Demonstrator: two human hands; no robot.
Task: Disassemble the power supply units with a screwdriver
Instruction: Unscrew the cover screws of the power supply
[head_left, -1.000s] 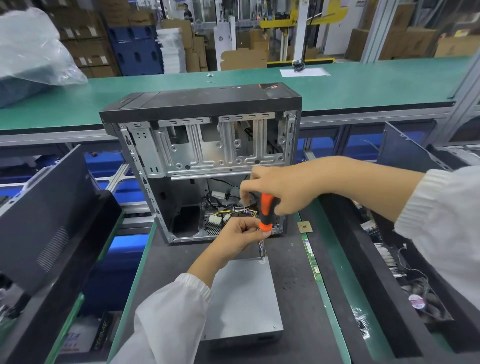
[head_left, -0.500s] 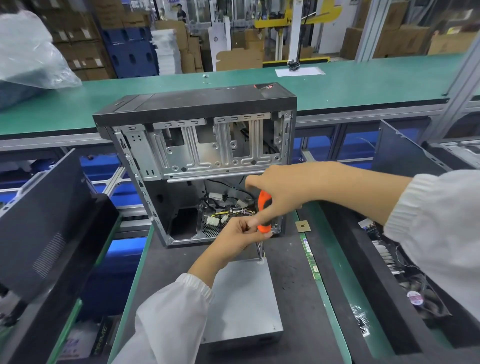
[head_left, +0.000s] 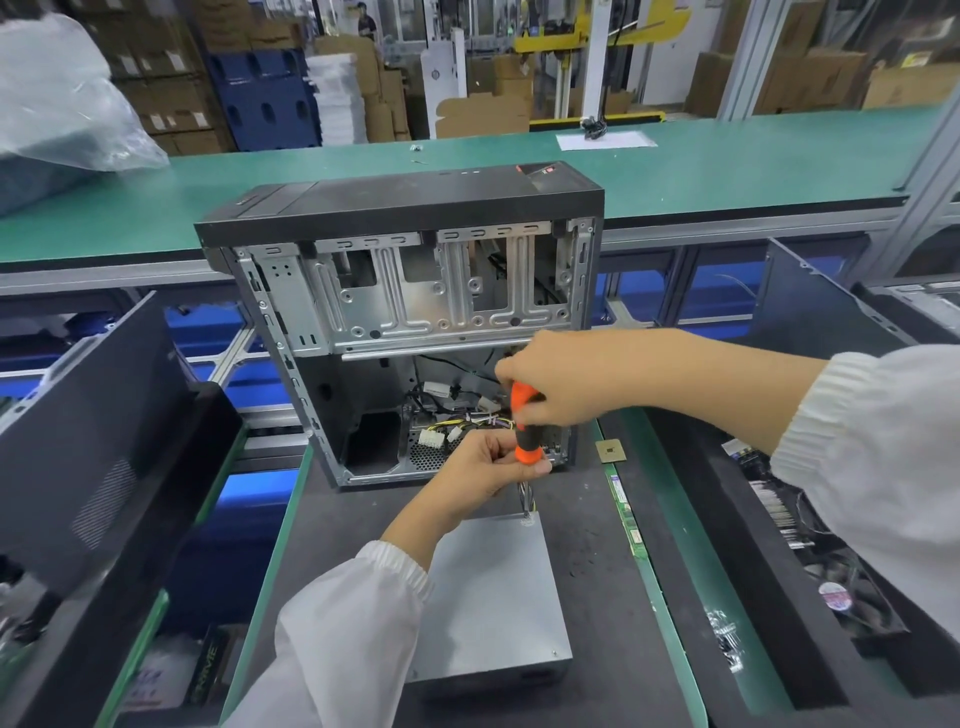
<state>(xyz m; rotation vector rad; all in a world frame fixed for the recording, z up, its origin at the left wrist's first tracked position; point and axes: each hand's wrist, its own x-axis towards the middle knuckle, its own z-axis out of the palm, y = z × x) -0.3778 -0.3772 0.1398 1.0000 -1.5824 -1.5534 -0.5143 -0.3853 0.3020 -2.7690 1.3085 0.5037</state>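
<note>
Right hand (head_left: 558, 387) wraps the top of the orange-and-black screwdriver (head_left: 525, 427), upright, tip down at the far corner of the grey power supply unit (head_left: 493, 597). Left hand (head_left: 485, 462) pinches the handle's lower end. The unit lies flat on the dark surface (head_left: 597, 545) below both hands, open computer case (head_left: 410, 322) just beyond them.

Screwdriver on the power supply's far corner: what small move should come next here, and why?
Probably keep turning the screwdriver with the tip held in place. The right hand grips the orange and black handle from above, the left hand steadies its lower end, and the tip sits at the far right corner of the grey power supply unit. Whether the screw is out cannot be told.
</note>
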